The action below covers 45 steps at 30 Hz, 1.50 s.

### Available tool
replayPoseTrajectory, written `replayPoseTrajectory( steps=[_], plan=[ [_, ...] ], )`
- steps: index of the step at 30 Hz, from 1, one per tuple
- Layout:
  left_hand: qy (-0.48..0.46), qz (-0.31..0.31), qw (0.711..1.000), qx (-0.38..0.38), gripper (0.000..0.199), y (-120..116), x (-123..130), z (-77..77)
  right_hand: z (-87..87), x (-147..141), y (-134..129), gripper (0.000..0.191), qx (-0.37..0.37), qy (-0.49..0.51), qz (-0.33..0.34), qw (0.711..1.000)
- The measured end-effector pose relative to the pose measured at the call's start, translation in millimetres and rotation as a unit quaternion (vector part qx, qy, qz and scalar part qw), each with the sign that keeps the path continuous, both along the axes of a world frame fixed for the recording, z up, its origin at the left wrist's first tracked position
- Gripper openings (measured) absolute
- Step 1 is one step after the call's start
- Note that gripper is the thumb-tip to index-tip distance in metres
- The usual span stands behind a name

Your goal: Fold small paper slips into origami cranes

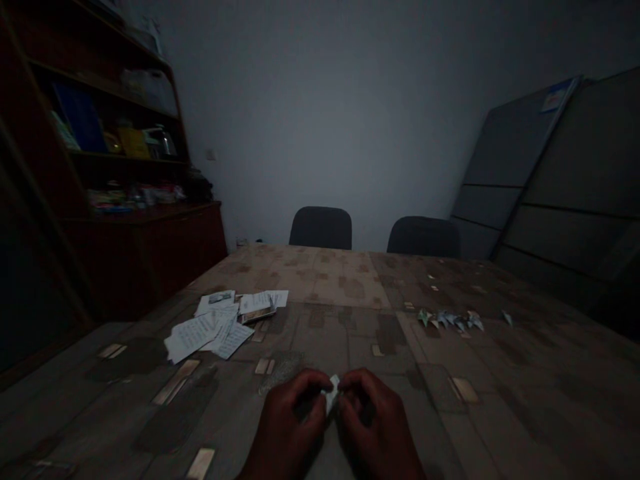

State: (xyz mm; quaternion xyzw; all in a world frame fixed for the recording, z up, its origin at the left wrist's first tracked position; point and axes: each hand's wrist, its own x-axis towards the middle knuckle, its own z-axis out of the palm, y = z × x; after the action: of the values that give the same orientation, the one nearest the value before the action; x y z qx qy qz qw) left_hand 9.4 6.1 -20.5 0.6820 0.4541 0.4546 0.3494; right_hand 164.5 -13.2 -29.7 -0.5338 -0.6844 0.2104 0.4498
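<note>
Close to the near edge of the table, my left hand point(297, 417) and my right hand point(375, 417) meet fingertip to fingertip. Between them is a small piece of folded pale paper point(332, 393), pinched by the thumb and forefinger of each hand. Only its middle and upper tip show; my fingers cover the rest. To the right on the table stand several small folded-paper figures point(453, 321) in a loose row. At the left lies a spread of loose printed paper sheets point(203, 331).
A patterned cloth covers the table point(345, 333). Two dark chairs point(321, 227) stand behind its far side. A wooden shelf unit point(145, 220) with assorted goods is at the left. Tall grey panels point(493, 157) lean at the right. The room is dim.
</note>
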Motion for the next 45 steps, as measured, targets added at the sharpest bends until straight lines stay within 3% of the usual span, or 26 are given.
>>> replayPoseTrajectory(
  steps=[17,27,35,40,45],
  plan=[
    [-0.131,-0.031,0.987,-0.091,0.014,1,0,8.1,6.7,7,4,0.015,0.011,0.016,0.035,0.999],
    [-0.129,-0.001,0.987,-0.094,0.011,3,2,5.7,5.2,4,1,0.011,-0.057,0.062,0.041,0.996],
    [-0.121,-0.009,0.99,-0.074,0.009,1,2,5.8,1.1,-5,1,0.021,-0.062,0.118,-0.008,0.991],
    [-0.097,-0.014,0.994,-0.048,0.01,1,1,-0.2,0.9,-6,3,0.009,-0.091,0.192,0.004,0.977],
    [-0.099,-0.003,0.994,-0.037,0.018,-1,5,-2.8,3.6,-7,1,0.011,-0.076,0.205,0.002,0.976]
  ],
)
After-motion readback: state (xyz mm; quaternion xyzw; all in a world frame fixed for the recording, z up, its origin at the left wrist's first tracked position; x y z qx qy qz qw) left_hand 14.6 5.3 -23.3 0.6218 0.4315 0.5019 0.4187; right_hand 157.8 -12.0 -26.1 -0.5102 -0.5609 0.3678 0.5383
